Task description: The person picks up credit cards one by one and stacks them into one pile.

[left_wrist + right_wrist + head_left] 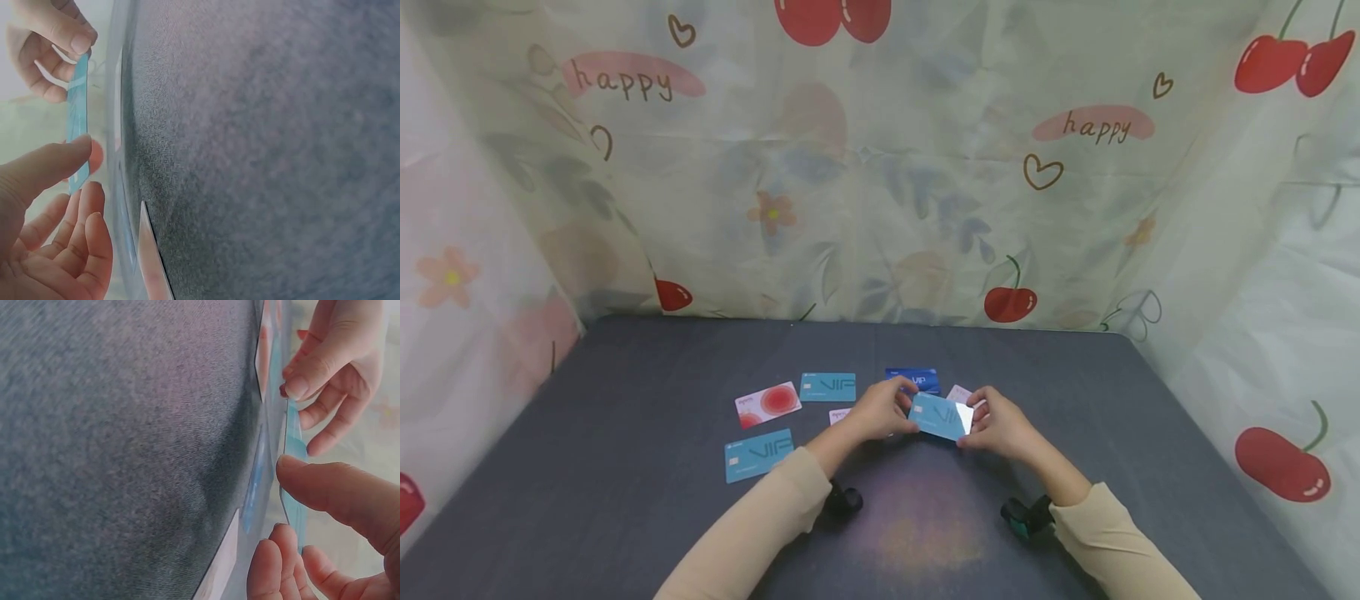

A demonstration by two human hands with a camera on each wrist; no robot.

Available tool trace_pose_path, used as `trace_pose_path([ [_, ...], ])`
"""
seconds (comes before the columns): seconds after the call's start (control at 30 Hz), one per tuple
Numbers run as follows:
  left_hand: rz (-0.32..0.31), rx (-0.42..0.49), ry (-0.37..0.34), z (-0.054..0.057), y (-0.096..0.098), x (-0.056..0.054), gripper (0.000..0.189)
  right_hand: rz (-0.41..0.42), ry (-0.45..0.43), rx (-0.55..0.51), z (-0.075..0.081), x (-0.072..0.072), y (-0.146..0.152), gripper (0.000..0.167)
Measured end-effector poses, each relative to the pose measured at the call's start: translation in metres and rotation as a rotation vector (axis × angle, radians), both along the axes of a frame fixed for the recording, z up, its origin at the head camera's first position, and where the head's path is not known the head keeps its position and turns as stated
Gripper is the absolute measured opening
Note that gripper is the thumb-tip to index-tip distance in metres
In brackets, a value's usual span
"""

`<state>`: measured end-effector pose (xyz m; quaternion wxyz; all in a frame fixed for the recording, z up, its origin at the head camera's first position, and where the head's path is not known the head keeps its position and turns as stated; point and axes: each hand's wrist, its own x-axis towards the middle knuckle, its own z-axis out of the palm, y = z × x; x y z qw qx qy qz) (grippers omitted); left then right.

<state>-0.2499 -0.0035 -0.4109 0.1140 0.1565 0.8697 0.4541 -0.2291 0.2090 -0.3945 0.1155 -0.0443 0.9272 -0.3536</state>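
A light blue VIP card point(940, 416) is held up off the table between both hands, its right end bright with glare. My left hand point(877, 410) pinches the card's left end, thumb at the near edge. At the opposite end, my right hand point(1000, 427) grips the card between thumb and fingers. In the left wrist view the same card point(77, 112) is seen nearly edge-on. Behind the hands lie a dark blue VIP card point(913, 380) and a pale pink card point(958, 393), partly covered by the held card and right hand.
On the dark grey table point(625, 500), left of the hands, lie two more light blue VIP cards point(827, 387) and a pink card with red circles point(768, 405). Another pink card point(838, 415) is half hidden behind the left wrist. Patterned curtains point(700, 208) enclose the table's back and sides.
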Motion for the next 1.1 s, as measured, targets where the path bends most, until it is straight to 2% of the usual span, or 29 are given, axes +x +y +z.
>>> trace_pose_path([
  [0.17,-0.015,0.044,0.011,-0.001,-0.003,0.0,0.056,0.014,0.023,-0.007,0.002,0.001,-0.001,0.06],
  [0.4,-0.019,0.108,-0.011,0.003,-0.007,0.002,0.058,0.038,0.061,-0.045,0.005,0.002,-0.001,0.059],
  [0.67,-0.014,0.109,0.017,0.006,-0.01,0.005,0.057,0.062,0.094,-0.064,0.009,0.004,-0.001,0.058],
  [1.1,0.005,0.156,0.031,0.01,-0.012,0.01,0.056,0.031,0.09,-0.058,0.014,0.006,-0.006,0.058],
])
